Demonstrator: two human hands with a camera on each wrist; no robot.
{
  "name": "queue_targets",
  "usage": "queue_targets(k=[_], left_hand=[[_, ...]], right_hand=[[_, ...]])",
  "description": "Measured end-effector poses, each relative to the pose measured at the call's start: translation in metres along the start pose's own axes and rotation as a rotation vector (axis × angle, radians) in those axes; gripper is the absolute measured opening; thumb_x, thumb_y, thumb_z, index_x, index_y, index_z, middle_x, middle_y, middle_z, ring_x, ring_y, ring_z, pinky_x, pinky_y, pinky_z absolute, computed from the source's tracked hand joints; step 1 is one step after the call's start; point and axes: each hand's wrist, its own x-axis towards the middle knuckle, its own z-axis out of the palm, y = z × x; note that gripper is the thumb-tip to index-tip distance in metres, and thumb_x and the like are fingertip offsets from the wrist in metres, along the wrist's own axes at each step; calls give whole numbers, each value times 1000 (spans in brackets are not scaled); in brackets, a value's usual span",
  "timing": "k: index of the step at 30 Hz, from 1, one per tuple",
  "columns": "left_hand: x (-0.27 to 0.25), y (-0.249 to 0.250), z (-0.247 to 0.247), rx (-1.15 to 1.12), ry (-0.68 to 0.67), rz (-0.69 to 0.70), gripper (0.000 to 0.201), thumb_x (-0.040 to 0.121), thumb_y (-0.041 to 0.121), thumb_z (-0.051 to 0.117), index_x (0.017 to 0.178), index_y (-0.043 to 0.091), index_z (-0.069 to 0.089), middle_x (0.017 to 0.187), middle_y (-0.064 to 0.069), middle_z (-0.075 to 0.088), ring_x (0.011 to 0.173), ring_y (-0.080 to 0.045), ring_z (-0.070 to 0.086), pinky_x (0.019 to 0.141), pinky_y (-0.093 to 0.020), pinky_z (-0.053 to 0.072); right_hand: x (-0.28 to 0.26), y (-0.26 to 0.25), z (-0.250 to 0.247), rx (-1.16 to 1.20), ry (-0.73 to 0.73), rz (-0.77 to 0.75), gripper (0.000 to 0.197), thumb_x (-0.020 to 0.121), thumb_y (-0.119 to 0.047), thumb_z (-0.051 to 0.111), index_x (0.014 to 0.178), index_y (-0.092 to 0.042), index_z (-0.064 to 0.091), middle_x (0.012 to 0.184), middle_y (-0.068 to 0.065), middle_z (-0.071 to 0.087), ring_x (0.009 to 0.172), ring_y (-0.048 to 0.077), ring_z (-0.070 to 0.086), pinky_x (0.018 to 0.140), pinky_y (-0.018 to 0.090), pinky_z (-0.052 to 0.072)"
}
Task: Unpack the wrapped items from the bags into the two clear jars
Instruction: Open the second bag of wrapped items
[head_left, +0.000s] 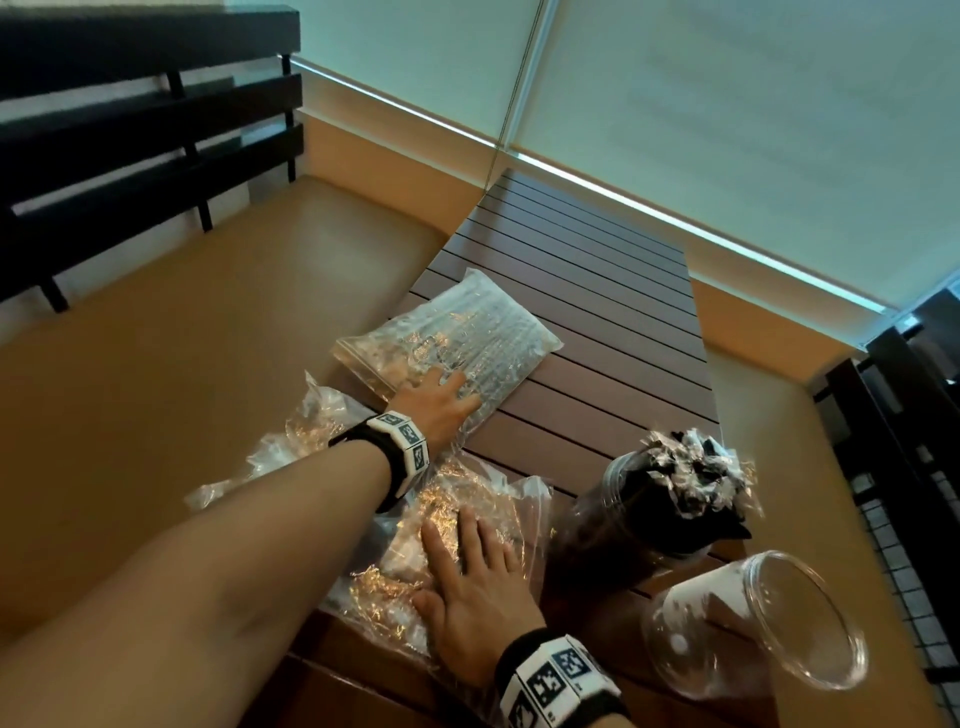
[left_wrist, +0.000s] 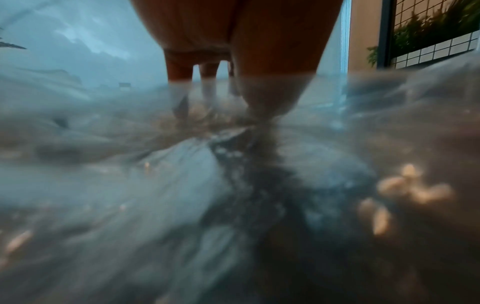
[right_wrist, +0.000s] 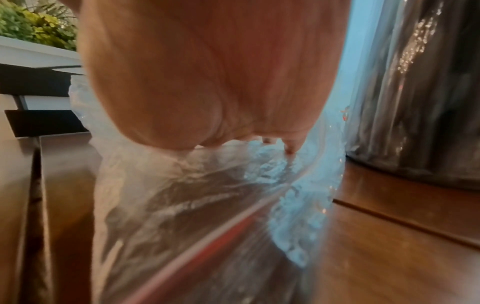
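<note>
On the slatted wooden table (head_left: 587, 291), my left hand (head_left: 452, 395) rests with straight fingers on a flat clear zip bag (head_left: 467, 327). In the left wrist view the fingers (left_wrist: 270, 96) press into blurred plastic (left_wrist: 182, 185). Nearer to me, my right hand (head_left: 467, 561) lies flat on a crumpled clear bag (head_left: 498, 499) with glinting wrapped items inside. The right wrist view shows its palm (right_wrist: 207, 82) on that bag (right_wrist: 194, 195). One clear jar (head_left: 644, 509) stands upright, heaped with dark wrapped items. A second clear jar (head_left: 753, 623) lies empty on its side at the near right.
A third crumpled clear bag (head_left: 306, 431) hangs over the table's left edge beside my left forearm. Tan bench seats (head_left: 208, 338) flank the table on both sides. Dark slatted backrests (head_left: 130, 130) and window blinds (head_left: 727, 104) close off the far side.
</note>
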Motion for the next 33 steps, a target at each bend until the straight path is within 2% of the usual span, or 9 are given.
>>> queue_targets(k=[4, 11, 14, 17, 20, 23, 25, 29, 33], left_hand=[[1, -4, 3, 25, 101, 5, 33, 91, 7, 52, 123, 17, 48, 132, -12, 42, 119, -36, 47, 84, -52, 54], [-1, -5, -52, -173, 335, -71, 29, 92, 7, 47, 118, 18, 47, 112, -9, 47, 92, -29, 55, 64, -40, 54], [-13, -9, -100, -237, 442, -86, 31, 91, 10, 54, 120, 16, 47, 112, -8, 48, 91, -30, 57, 63, -40, 52], [-35, -13, -148, -343, 560, -114, 31, 93, 19, 51, 124, 14, 49, 112, -9, 51, 87, -31, 58, 68, -42, 52], [-61, -17, -184, -389, 688, -193, 26, 93, 6, 47, 116, 18, 50, 100, -5, 54, 76, -28, 57, 65, -38, 51], [-89, -17, -208, -433, 728, -221, 18, 92, 6, 49, 105, 18, 48, 84, -2, 54, 73, -30, 59, 67, -41, 53], [-107, -14, -221, -459, 747, -226, 8, 96, 13, 50, 103, 18, 50, 81, -2, 55, 73, -27, 60, 68, -42, 54], [-139, 0, -236, -570, 780, -290, 11, 98, 28, 54, 97, 18, 56, 82, -1, 58, 77, -23, 61, 73, -37, 54], [-157, 18, -240, -683, 786, -336, 18, 97, 33, 56, 99, 17, 63, 85, 3, 59, 81, -16, 59, 72, -28, 46]], right_hand=[[1, 2, 0, 44, -36, 8, 64, 98, -59, 19, 147, -46, -21, 153, 3, -36, 141, 28, -33, 116, 49, -14], [-1, 2, -3, 72, -50, 0, 67, 97, -58, 25, 148, -47, -18, 156, 2, -32, 144, 27, -28, 114, 47, -14], [-2, 1, -15, 59, -28, -1, 70, 97, -53, 34, 150, -44, -11, 160, 7, -20, 148, 30, -17, 117, 50, -3], [-2, 1, -26, 77, 20, 10, 64, 94, -44, 45, 149, -42, 10, 161, 11, 3, 147, 36, 8, 118, 52, 14], [-7, -3, -45, 191, 246, 50, 48, 90, -37, 52, 136, -33, 39, 143, 4, 35, 131, 27, 38, 112, 47, 32], [-20, -10, -82, 303, 570, 78, 27, 89, -24, 46, 110, -22, 61, 112, 2, 58, 103, 24, 58, 86, 36, 50], [-33, -16, -111, 404, 788, 82, 18, 85, -17, 45, 89, -18, 63, 90, 0, 62, 85, 24, 61, 72, 36, 50], [-72, -36, -163, 675, 1174, -24, 15, 94, -17, 48, 85, -16, 61, 80, -2, 62, 72, 14, 56, 64, 29, 46], [-109, -56, -194, 857, 1015, -272, 22, 97, -38, 54, 103, -18, 59, 91, -6, 63, 80, 3, 60, 66, 14, 49]])
